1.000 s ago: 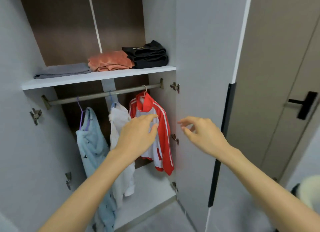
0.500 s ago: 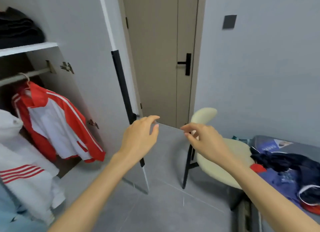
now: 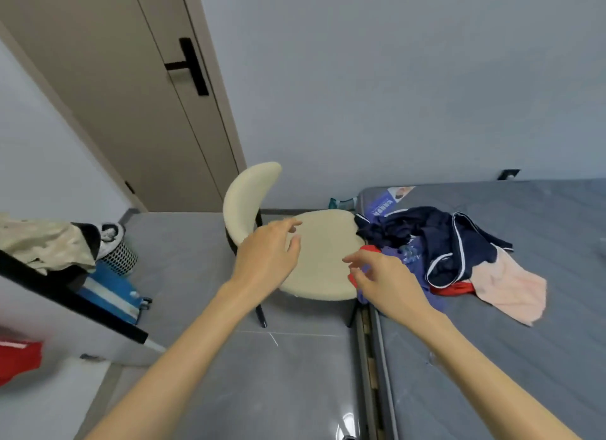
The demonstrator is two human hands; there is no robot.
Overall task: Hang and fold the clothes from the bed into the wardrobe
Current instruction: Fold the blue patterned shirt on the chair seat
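The clothes left to put away lie in a loose heap (image 3: 436,252) on the far left corner of the bed (image 3: 524,357), right at its edge and just beside the cream chair (image 3: 324,239). A navy garment (image 3: 446,239) with white piping is crumpled on top. A pale pink piece (image 3: 506,287) spreads out to the near right, a red strip (image 3: 454,289) shows from under the navy, and a purple-blue printed piece (image 3: 408,254) sits at the left fringe. Both hands are bare and hold nothing. The right hand (image 3: 388,283) hovers over the left fringe of the heap with fingers loosely spread and slightly bent. The left hand (image 3: 265,259) is wide open above the chair seat, apart from the cloth. The step appears to be fetching the next garment, and it would go best taken one piece at a time. The navy piece on top is the sensible pick. It should be found by a collar or shoulder seam rather than grabbed mid-cloth, then lifted straight up so the layers beneath fall free. The left hand would need to come across to the right to take the other shoulder. Pulling sideways risks dragging the fringe pieces off the edge onto the floor. At the near left, what looks like the wardrobe's open door (image 3: 75,297) and a scrap of red cloth (image 3: 18,357) mark where the garment must be carried.
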